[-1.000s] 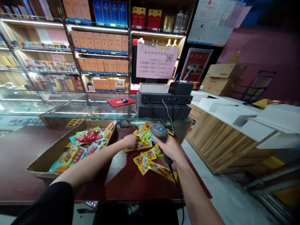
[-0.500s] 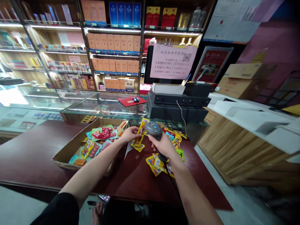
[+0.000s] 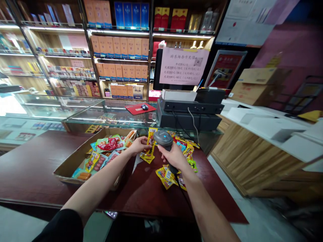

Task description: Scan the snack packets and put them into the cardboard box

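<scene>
My left hand point(image 3: 139, 146) is closed on the edge of a yellow snack packet point(image 3: 151, 139), held upright with its barcode end up. Wrapped round the handle of a dark grey barcode scanner point(image 3: 163, 138) is my right hand point(image 3: 175, 155); a small blue light shows on the scanner's head, close beside the packet. Another yellow packet point(image 3: 147, 158) lies under the held one. Below the scanner is a small pile of yellow packets point(image 3: 165, 176). More colourful packets point(image 3: 186, 148) lie behind my right hand, partly hidden by it.
An open cardboard box point(image 3: 68, 161) of packaged sausages stands left on the dark red table point(image 3: 27, 161). Behind are a glass counter point(image 3: 113, 112), a red mouse pad point(image 3: 135, 108) and a monitor point(image 3: 158, 70) with a pink sign. The scanner's cable point(image 3: 182, 188) hangs toward me.
The held packet has turned slightly, more upright and facing me, beside the scanner. My hands keep their grips. The whole view has shifted slightly.
</scene>
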`<state>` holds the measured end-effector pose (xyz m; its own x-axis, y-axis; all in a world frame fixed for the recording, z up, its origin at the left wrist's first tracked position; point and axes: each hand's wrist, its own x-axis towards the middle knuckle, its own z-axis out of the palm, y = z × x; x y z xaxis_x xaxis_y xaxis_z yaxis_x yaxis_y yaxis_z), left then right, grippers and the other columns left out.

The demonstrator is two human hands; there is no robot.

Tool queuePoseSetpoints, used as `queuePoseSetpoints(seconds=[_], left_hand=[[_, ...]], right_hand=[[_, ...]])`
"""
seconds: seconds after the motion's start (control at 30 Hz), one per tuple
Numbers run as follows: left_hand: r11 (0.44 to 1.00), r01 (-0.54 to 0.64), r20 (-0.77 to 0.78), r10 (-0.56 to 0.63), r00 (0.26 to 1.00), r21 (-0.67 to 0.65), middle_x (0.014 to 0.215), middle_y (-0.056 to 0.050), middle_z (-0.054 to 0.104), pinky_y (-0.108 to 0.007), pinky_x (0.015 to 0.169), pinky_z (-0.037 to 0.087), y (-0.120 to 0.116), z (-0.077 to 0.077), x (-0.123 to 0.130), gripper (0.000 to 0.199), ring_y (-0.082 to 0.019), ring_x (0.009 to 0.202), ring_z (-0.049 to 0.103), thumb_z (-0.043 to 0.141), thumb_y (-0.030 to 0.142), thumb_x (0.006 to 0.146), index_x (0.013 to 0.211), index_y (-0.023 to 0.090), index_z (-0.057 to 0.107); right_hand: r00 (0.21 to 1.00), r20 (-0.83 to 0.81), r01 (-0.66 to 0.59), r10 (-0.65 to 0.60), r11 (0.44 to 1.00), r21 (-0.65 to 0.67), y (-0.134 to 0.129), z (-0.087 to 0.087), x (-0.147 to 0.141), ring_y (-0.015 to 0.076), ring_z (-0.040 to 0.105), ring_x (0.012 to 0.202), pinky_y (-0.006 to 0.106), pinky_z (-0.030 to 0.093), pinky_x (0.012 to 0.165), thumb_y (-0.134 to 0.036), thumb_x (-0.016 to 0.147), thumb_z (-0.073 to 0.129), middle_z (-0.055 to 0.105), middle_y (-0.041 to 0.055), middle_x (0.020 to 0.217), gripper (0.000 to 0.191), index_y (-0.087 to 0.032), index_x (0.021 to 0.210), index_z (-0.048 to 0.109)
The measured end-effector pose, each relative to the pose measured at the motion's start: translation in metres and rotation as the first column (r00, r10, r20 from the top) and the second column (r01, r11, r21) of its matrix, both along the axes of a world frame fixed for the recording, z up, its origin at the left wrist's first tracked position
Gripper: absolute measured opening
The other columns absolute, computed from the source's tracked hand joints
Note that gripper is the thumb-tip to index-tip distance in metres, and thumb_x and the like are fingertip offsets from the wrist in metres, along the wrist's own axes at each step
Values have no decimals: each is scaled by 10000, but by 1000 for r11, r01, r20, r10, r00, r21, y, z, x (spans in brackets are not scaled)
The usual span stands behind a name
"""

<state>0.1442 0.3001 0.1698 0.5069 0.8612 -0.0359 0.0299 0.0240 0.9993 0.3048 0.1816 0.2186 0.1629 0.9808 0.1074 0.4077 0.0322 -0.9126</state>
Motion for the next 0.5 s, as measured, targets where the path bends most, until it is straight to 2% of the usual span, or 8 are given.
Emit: queuePoseSetpoints(seconds=[0.23,0.5], left_hand=[[999,29,-22,-29,999,13,730,-18,663,-229,487,494,2,-5,-1,479,-125,570,618,823,326,548,927,151,589],[1000,22,-33,-22,999,10,696,-2,638,-218,477,484,1,-3,-1,461,-125,582,613,830,334,527,867,157,574]], right_hand=[[1000,-13,8,-8,1000,4,-2,0,1,162,579,388,261,479,395,-463,772,600,596,6,500,276,-190,767,562],[1000,-9,23,-23,1000,0,-7,2,4,161,579,386,266,477,389,-470,771,602,603,2,519,285,-195,822,549]])
